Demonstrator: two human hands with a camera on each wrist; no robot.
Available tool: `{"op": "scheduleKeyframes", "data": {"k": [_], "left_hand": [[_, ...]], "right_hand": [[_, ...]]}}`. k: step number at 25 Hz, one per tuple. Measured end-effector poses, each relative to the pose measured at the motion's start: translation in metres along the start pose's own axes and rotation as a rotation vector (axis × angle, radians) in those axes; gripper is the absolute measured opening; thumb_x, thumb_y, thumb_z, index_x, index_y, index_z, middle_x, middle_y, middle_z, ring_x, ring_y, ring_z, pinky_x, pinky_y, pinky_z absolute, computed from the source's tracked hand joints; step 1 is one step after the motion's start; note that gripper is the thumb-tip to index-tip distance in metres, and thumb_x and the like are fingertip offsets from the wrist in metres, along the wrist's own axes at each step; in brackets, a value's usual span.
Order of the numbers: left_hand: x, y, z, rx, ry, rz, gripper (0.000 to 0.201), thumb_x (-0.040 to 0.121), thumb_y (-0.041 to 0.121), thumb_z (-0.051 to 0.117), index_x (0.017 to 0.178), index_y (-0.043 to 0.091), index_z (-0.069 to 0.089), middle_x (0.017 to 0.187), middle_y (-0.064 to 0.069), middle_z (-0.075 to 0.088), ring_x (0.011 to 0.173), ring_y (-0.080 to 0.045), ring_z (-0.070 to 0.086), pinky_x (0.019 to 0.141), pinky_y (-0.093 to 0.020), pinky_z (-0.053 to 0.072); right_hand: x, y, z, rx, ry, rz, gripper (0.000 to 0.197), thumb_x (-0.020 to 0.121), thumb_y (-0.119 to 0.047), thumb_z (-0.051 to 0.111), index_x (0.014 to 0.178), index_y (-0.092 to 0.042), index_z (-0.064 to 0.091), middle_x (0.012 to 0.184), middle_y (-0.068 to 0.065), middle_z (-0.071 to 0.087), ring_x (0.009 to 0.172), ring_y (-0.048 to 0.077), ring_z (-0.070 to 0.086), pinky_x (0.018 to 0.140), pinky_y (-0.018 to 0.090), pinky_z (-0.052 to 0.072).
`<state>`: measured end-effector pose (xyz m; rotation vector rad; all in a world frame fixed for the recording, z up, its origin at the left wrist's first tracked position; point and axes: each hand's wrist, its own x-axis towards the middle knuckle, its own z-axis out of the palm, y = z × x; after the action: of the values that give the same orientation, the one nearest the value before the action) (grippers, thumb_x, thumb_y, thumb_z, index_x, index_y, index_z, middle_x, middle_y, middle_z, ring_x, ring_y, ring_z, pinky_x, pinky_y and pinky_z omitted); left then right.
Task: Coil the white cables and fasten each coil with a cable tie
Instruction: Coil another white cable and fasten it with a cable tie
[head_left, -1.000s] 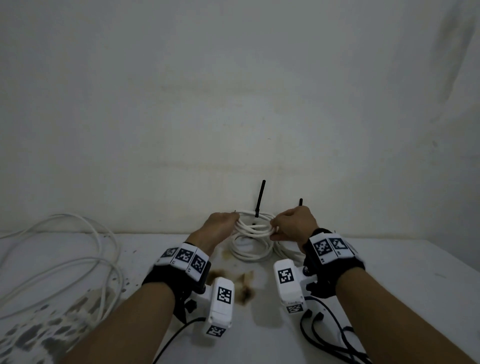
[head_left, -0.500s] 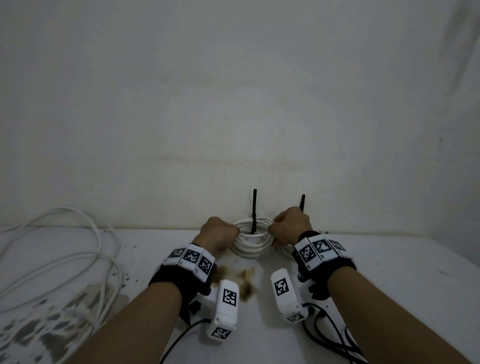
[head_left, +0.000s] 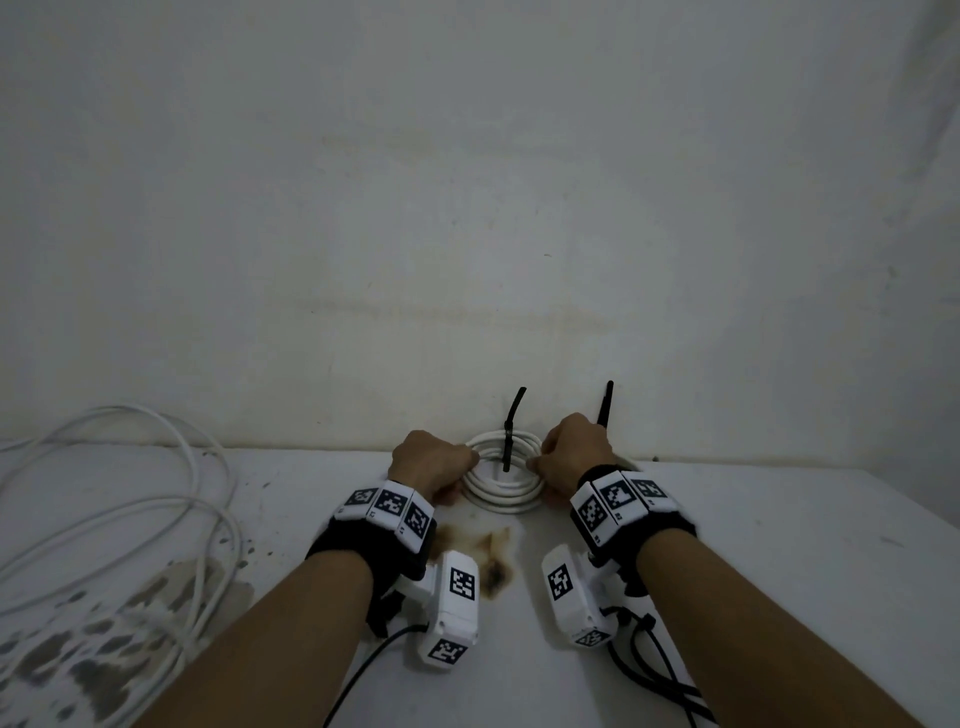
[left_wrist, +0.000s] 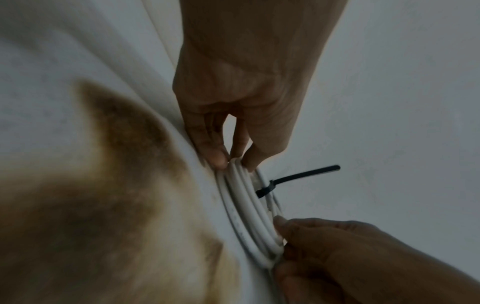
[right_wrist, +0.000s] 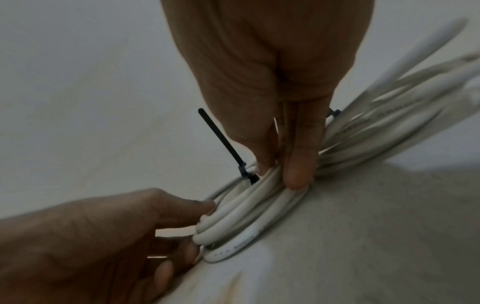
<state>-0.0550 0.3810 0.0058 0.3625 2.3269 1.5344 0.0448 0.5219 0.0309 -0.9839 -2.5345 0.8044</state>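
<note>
A small white cable coil (head_left: 503, 486) lies on the white table (head_left: 779, 545) close to the wall. A black cable tie (head_left: 511, 426) is wrapped round its far side, tail sticking up. My left hand (head_left: 434, 462) pinches the coil's left side and my right hand (head_left: 569, 452) pinches its right side. The left wrist view has my left hand (left_wrist: 233, 163) gripping the coil (left_wrist: 246, 216) beside the tie (left_wrist: 298, 176). From the right wrist, my right hand (right_wrist: 280, 174) clamps the coil (right_wrist: 246, 218) next to the tie (right_wrist: 221, 142).
A long loose white cable (head_left: 130, 493) sprawls over the table's stained left part. A second tied coil (right_wrist: 389, 127) lies just right of my right hand, its black tie tail (head_left: 604, 402) rising behind that hand. A brown stain (head_left: 488, 556) marks the table between my wrists.
Both hands have carried the coil away from me and down, from a tilted hold to lying on the table by the wall. The tie's tail now bends slightly.
</note>
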Motion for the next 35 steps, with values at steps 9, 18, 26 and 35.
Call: {"op": "scheduleKeyframes", "data": {"k": [9,18,26,35], "left_hand": [[0.001,-0.002,-0.003,0.175,-0.041,0.113,0.036,0.085,0.047,0.064,0.085,0.014,0.078,0.087,-0.015,0.074,0.083,-0.033,0.070,0.077,-0.034,0.059],[-0.028,0.013,-0.025,-0.108,-0.114,0.009,0.031,0.096,0.042,0.056,0.113,0.015,0.059,0.097,-0.008,0.064,0.068,-0.019,0.064,0.058,-0.028,0.054],[-0.084,0.022,-0.080,-0.017,-0.136,0.027,0.026,0.094,0.029,0.061,0.111,0.009,0.063,0.103,-0.004,0.068,0.076,-0.015,0.066,0.062,-0.027,0.054],[-0.140,-0.034,-0.204,-0.015,0.006,-0.035,0.023,0.090,0.027,0.068,0.106,0.010,0.067,0.099,-0.003,0.072,0.080,-0.017,0.069,0.069,-0.030,0.055]], "right_hand": [[-0.012,0.000,-0.013,0.066,-0.050,0.011,0.019,0.082,-0.007,0.071,0.096,0.006,0.075,0.097,0.020,0.075,0.092,0.033,0.072,0.084,0.039,0.061],[-0.036,-0.013,-0.036,0.152,0.059,0.007,0.018,0.082,-0.008,0.067,0.097,0.001,0.071,0.100,0.025,0.073,0.084,0.038,0.073,0.075,0.051,0.061],[-0.113,-0.050,-0.052,-0.043,-0.228,-0.150,0.021,0.094,-0.021,0.060,0.098,-0.003,0.070,0.083,0.014,0.071,0.061,0.029,0.070,0.049,0.032,0.058],[-0.201,-0.131,0.009,-0.328,-0.421,-0.393,0.011,0.096,-0.025,0.061,0.091,-0.017,0.065,0.064,-0.005,0.053,0.054,0.011,0.051,0.045,0.019,0.043]]}}
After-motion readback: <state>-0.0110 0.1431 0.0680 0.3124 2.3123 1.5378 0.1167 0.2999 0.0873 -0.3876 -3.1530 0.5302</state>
